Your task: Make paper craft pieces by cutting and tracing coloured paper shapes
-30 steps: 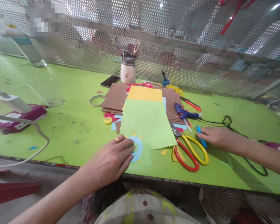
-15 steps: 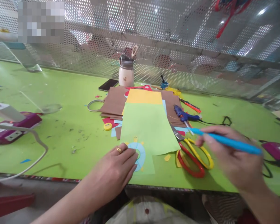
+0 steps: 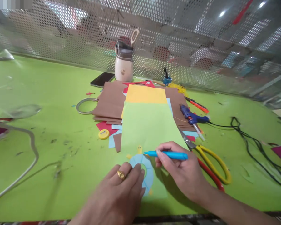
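A: The blue pen [image 3: 169, 154] is gripped in the right hand [image 3: 181, 172], pinched between thumb and fingers, its barrel lying nearly level and its tip pointed toward the left, just above the blue paper ring [image 3: 144, 170].

B: And the ring itself is found near the bench's front edge, at the lower end of the light green sheet [image 3: 150, 126]. It is pinned down by the left hand [image 3: 121, 192], laid flat with fingers spread over the ring's left side. Nothing is grasped there; the paper is only pressed. A gold ring [image 3: 120, 175] is worn on one finger.

A: So the pen tip is placed just beyond the left fingertips, at the ring's far rim, beside a small yellow scrap [image 3: 139, 149].

B: Right of the pen hand, the red and yellow scissors [image 3: 210, 168] are partly covered by the wrist. Further back, a blue glue gun [image 3: 192, 118] is seen on the brown paper [image 3: 110, 101], toward the bench's rear edge.
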The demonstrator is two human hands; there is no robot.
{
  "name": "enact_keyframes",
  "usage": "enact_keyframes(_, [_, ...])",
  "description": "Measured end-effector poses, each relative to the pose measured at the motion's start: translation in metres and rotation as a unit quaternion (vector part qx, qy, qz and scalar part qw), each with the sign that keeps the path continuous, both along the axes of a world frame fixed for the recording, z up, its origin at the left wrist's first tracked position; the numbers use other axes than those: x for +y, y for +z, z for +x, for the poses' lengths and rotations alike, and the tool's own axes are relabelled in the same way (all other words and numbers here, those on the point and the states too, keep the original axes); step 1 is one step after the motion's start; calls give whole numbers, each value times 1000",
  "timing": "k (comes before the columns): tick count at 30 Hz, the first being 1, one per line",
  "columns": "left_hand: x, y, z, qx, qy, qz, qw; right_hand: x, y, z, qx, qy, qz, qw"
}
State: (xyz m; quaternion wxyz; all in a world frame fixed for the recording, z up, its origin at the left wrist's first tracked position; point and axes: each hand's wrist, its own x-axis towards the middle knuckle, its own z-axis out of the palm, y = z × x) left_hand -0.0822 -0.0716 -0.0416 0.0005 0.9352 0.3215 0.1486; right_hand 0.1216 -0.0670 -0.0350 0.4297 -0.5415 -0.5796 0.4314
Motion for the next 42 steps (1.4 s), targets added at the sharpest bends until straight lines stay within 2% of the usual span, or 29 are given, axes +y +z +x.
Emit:
enact_keyframes(5, [4,-23,-4,-21,-15,36,999,1,-4,-3,-1,-21,-8,1000])
enact_keyframes(7, [4,-31,-6,-64,-22,80,995,0,-3,-3,-4,-17,-6,1000])
enact_keyframes(10, [1,-36,-9,-55,-14,59,997,-1,-3,-4,-25,-9,5,1000])
enact_keyframes(13, [0,-35,-10,-28,-17,34,999,-1,-3,-4,-42,-10,8,999])
enact_keyframes(18, [1,-30,-6,-47,-24,90,995,-2,-4,-3,-49,-14,6,999])
enact_keyframes(23, [-1,-18,-3,2,-6,82,997,-1,-5,-4,-40,-14,4,999])
enact_keyframes(27, [0,-15,-4,18,-32,98,995,0,-5,-5,-36,-9,2,999])
enact_keyframes(33, [-2,-11,-3,37,-4,39,999,0,-5,-5,-29,-9,-12,999])
enact_keyframes(37, [-3,-7,1,9,25,38,999,0,-8,-4,-16,-8,-18,1000])
enact_keyframes(42, [-1,-10,2,18,21,27,999,2,-7,-4,-17,-5,-20,1000])
